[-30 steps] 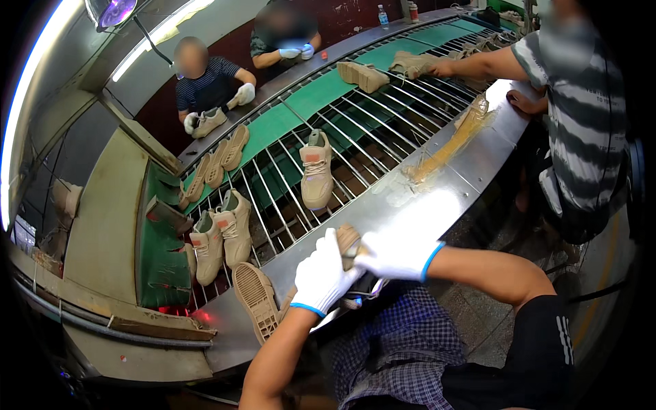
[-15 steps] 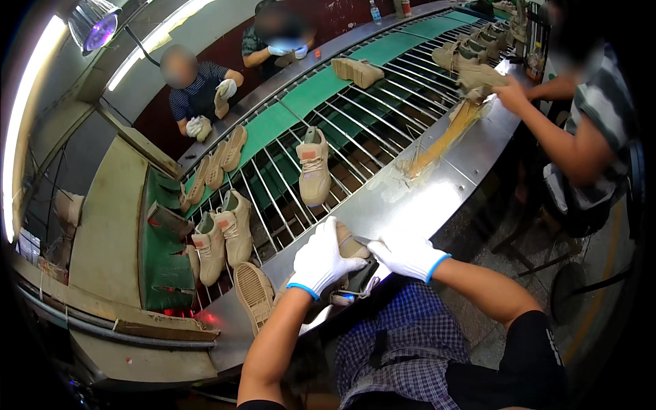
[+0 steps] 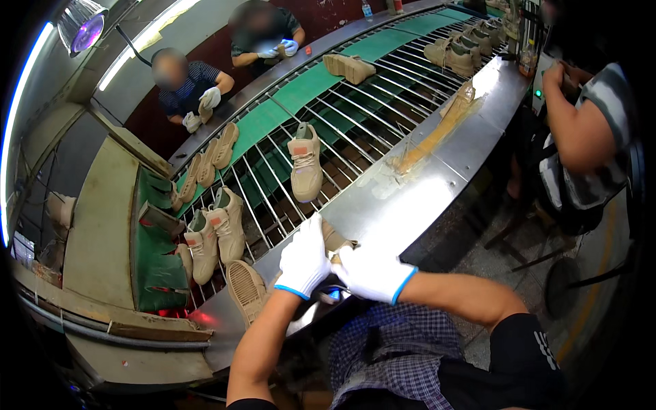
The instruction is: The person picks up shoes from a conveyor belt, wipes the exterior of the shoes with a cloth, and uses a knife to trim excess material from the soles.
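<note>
While I watch remotely, my left hand grips a beige shoe at the near edge of the surface; my right hand touches it, but whether it pinches, I cannot tell.

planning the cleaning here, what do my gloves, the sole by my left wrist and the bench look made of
Gloves: probably knit fabric, matte white, blue-edged, close-fitting.
Sole: likely rubber or foam, dull tan; moulded grooves suggest it.
Bench: apparently sheet metal, smooth grey, given its strong glare.
</note>
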Available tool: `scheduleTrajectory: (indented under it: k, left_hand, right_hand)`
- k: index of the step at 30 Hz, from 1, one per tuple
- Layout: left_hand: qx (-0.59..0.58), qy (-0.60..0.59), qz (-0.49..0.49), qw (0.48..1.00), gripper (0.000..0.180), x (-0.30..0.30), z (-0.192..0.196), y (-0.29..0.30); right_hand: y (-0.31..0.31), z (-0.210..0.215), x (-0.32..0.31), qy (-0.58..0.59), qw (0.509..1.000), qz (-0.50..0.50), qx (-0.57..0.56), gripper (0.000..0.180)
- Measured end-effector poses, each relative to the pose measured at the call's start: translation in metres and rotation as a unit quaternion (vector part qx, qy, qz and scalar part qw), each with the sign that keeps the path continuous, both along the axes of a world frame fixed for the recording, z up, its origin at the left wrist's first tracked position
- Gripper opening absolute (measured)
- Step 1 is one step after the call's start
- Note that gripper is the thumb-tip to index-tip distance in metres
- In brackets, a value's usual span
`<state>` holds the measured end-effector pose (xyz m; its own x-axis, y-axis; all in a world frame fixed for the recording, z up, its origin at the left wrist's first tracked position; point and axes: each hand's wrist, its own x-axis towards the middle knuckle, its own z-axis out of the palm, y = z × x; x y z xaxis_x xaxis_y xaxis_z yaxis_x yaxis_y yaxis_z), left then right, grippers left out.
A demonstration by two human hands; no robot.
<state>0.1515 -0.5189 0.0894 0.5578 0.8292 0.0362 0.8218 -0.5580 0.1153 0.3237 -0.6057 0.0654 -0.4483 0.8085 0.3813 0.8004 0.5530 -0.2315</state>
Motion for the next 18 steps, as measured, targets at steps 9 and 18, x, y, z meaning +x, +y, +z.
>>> scheduleTrajectory:
  k: [9, 18]
  left_hand:
    - [-0.019, -0.006, -0.039, 0.999, 0.086, -0.003, 0.008, 0.002]
    - [-0.023, -0.018, -0.059, 0.998, 0.071, -0.017, -0.001, 0.011]
  right_hand:
    - [-0.005, -0.03, 0.016, 0.126, 0.954, -0.186, -0.2, 0.046]
    - [0.006, -0.059, -0.015, 0.254, 0.917, -0.227, -0.209, 0.043]
